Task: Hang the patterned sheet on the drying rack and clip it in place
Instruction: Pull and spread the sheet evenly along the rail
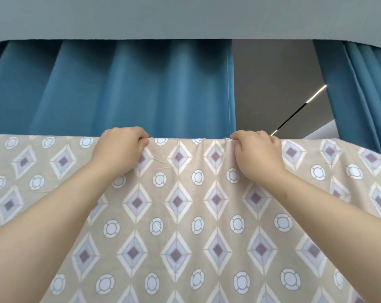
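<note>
The patterned sheet point(191, 215) is beige with diamonds and white circles, and it fills the lower half of the view, hanging down from a straight top edge. My left hand point(119, 147) grips that top edge with curled fingers, left of centre. My right hand point(257, 149) grips the same edge a short way to the right, bunching the cloth slightly. The drying rack's bar is hidden under the sheet's fold. No clip is in view.
Blue curtains point(130, 88) hang behind the sheet, with another curtain panel point(360, 95) at the right. Between them a gap shows a grey ceiling with a light strip point(316, 94). A grey wall band point(185, 16) runs across the top.
</note>
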`<state>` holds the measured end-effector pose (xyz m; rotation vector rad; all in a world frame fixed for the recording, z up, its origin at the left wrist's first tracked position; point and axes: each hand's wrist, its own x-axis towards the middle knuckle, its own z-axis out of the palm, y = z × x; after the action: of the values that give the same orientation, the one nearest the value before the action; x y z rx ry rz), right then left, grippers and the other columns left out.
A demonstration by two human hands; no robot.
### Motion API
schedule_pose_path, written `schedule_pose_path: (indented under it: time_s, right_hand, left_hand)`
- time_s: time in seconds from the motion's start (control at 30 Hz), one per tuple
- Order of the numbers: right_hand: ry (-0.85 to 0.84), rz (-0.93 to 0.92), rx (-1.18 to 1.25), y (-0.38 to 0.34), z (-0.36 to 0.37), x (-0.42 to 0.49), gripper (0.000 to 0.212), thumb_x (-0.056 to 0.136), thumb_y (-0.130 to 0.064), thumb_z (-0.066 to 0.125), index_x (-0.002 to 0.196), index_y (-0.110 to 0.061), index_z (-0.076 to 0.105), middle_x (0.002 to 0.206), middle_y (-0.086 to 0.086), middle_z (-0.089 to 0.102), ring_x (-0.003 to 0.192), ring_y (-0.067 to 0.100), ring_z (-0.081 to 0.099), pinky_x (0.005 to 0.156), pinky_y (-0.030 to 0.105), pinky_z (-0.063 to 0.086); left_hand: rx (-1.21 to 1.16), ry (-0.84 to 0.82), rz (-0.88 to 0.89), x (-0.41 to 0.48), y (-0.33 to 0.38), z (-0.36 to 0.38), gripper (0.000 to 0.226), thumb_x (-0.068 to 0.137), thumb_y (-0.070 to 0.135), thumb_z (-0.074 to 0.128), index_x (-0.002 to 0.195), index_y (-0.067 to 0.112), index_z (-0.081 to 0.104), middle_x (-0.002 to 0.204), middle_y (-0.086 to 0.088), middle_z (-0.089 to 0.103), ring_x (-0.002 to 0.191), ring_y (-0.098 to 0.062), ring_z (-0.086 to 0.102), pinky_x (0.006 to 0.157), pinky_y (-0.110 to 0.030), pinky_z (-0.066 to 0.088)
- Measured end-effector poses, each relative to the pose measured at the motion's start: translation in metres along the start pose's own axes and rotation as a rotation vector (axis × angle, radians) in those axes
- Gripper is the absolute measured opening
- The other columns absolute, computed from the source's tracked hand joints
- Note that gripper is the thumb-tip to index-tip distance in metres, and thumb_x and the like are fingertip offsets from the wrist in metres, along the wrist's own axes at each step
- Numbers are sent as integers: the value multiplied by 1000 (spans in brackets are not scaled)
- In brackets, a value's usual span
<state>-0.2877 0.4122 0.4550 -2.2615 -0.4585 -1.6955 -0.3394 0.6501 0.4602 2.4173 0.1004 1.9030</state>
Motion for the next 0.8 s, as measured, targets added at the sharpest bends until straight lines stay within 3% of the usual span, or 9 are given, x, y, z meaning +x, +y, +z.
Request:
schedule_pose_path:
  time_s: [0.1,0.17,0.23,0.3,0.47,0.57,0.8]
  right_hand:
    - [31,16,-2,-3,3,0,34,98,-14,29,115,-19,59,111,1,63,111,25,45,92,33,22]
    - [36,25,20,-5,3,3,33,99,-16,31,114,-19,60,108,2,65,109,26,47,91,33,25]
    - [37,30,50,-7,2,7,32,99,-17,33,113,-19,61,105,3,66,108,26,48,86,33,26]
    - [49,26,45,-7,0,8,30,97,-13,35,111,-18,61,104,4,66,106,27,49,80,32,25]
    - [125,-27,-77,-11,-15,18,27,90,0,38,106,-11,57,94,9,63,88,29,48,72,33,25]
    - [179,-34,-86,-15,-26,22,27,90,2,36,107,-11,54,100,8,62,95,30,47,74,35,26]
    - [147,3,36,-17,-43,31,30,93,-2,33,111,-13,54,111,6,59,106,29,46,88,37,29]
  left_hand:
    - [39,4,43,3,-8,-3,28,98,20,40,114,18,63,103,-4,70,102,-29,56,71,-29,33]
    - [140,30,64,3,-10,-2,24,97,14,43,112,14,61,100,-7,68,91,-32,57,67,-30,32]
    - [281,27,90,1,-9,0,20,89,2,46,106,8,56,96,-9,65,75,-29,49,65,-30,26]
    - [352,35,130,1,-8,2,24,82,-5,47,103,6,51,95,-10,63,70,-26,41,65,-30,23]
    - [267,135,107,14,-20,-9,27,85,-5,44,108,6,52,102,-13,61,90,-32,57,72,-34,31]
    - [115,185,42,17,-15,-18,30,86,-6,40,111,5,51,107,-16,58,95,-35,55,75,-36,32]
    - [64,215,35,29,-16,-40,25,90,-2,39,110,7,51,110,-15,56,96,-36,53,76,-38,34]
